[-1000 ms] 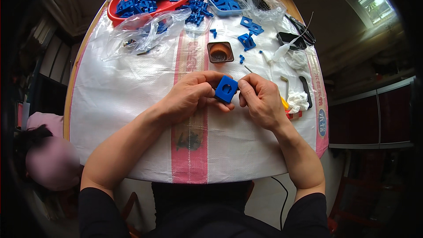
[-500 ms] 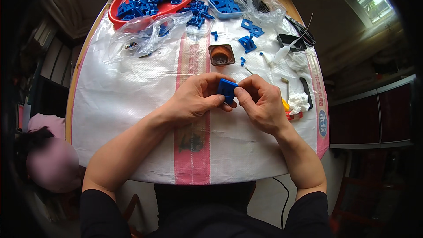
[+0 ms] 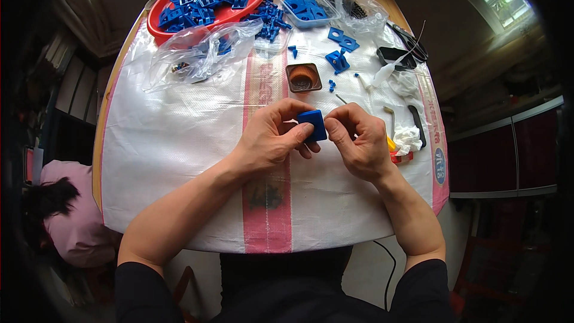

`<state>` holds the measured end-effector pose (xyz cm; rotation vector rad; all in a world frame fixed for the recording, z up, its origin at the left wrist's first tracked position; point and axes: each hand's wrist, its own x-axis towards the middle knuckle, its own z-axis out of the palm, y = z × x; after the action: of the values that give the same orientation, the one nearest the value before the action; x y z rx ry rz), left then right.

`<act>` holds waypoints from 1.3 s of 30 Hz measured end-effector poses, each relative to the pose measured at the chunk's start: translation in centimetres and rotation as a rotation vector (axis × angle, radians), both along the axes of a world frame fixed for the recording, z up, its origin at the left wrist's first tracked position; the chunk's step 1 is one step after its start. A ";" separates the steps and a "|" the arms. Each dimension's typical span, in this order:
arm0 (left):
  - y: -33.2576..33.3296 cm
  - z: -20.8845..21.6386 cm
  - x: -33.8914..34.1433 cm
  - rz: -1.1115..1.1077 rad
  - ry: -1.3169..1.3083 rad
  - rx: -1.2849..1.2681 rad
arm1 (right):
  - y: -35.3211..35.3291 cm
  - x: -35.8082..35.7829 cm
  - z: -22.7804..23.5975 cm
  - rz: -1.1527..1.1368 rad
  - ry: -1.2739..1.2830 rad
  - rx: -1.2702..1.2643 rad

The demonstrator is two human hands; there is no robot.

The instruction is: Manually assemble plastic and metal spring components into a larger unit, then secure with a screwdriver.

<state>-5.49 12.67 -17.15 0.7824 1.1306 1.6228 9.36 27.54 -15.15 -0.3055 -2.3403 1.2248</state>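
Note:
My left hand [image 3: 276,134] pinches a blue plastic square plate [image 3: 317,123] between thumb and fingers above the middle of the table. Close to the plate's right edge is my right hand [image 3: 359,139], its thumb and index finger pressed together. Whatever may be between those fingertips is too small to tell. A thin metal rod [image 3: 341,99] shows just beyond the right knuckles; whether it lies on the table or is held cannot be seen. Beyond the hands stands a small brown square tray [image 3: 290,87] with a round cup shape in it.
At the back are a red basin [image 3: 156,31] of blue parts, a clear box [image 3: 311,22] with blue plates, and plastic bags [image 3: 197,63]. Loose blue pieces [image 3: 338,61], a black tray [image 3: 388,54], a hex key [image 3: 392,121] and crumpled tissue [image 3: 408,140] lie rightward. A person in pink [image 3: 78,227] is at left.
The blue plate has turned so its flat face shows. My right fingers have come off its face to beside its right edge. The person at left has bent their head down.

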 end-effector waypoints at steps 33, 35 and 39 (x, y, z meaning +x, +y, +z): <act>0.8 -0.1 -0.8 -0.112 0.212 -0.103 | -1.0 -0.7 -0.4 -0.007 0.079 0.226; 0.4 -0.3 -0.9 -0.108 0.147 -0.056 | -1.1 -0.7 -0.3 0.000 0.076 0.207; -0.2 0.2 -0.8 -0.073 0.042 -0.064 | -1.1 -0.4 0.1 0.028 0.031 0.199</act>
<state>-6.27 12.49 -16.95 0.8104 1.1651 1.5088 8.97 26.45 -15.07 -0.1848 -2.4225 0.9916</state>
